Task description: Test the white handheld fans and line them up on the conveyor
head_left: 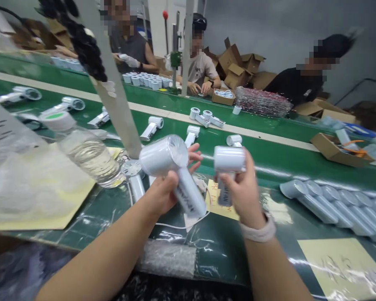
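My left hand [163,193] is closed round a pale blue handheld fan [159,158], thumb on the near side, some fingertips showing beyond it. The fan has a drum-shaped head with a clear cover and a handle slanting down to the right, with dark lettering. A second pale blue fan [229,158] is in my right hand [247,192], head level and handle down; part of the handle is behind my thumb. The two fans are apart, both above the table. Behind my left wrist stands another fan [137,179], with a white cord [175,227] looping nearby.
A row of fans [327,200] lies at the right, beside a yellow note [341,263]. Fans sit along the green conveyor [169,121]. A clear bottle [84,154] and a slanting metal post [113,92] stand at the left. Several co-workers sit across the line.
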